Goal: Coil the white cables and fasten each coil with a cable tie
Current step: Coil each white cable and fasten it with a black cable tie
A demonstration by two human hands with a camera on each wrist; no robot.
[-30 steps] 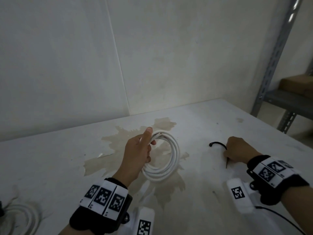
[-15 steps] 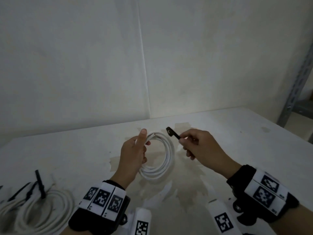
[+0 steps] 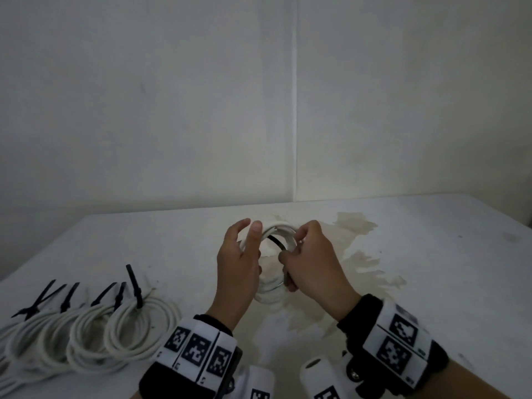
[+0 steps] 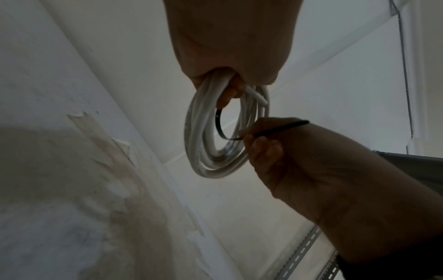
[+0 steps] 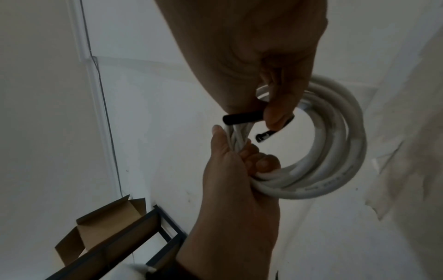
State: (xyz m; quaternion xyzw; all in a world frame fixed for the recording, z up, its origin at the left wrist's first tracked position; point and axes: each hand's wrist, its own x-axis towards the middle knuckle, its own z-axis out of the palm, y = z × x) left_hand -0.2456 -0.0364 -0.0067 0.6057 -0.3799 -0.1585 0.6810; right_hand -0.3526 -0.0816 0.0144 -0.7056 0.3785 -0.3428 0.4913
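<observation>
My left hand (image 3: 250, 226) holds a coil of white cable (image 3: 283, 227) upright above the table, fingers curled round its left side. My right hand (image 3: 293, 249) pinches a black cable tie (image 3: 276, 241) that passes through the coil's opening. In the left wrist view the coil (image 4: 199, 136) hangs from my left hand and the tie (image 4: 219, 128) curves across its inside to my right fingers (image 4: 263, 142). In the right wrist view the tie's tail (image 5: 242, 119) sticks out left of my right thumb, just above my left hand's grip on the coil (image 5: 335, 151).
Several white coils (image 3: 115, 326) with black ties lie in a row at the table's front left. A brown stain (image 3: 357, 226) marks the white table (image 3: 431, 283) behind my hands. A wall stands close behind. A cardboard box (image 5: 107, 217) sits on a dark frame.
My right hand picked the black tie off the table at the right and brought it to the coil, where it now passes through the opening. The view swung left, showing the tied coils.
</observation>
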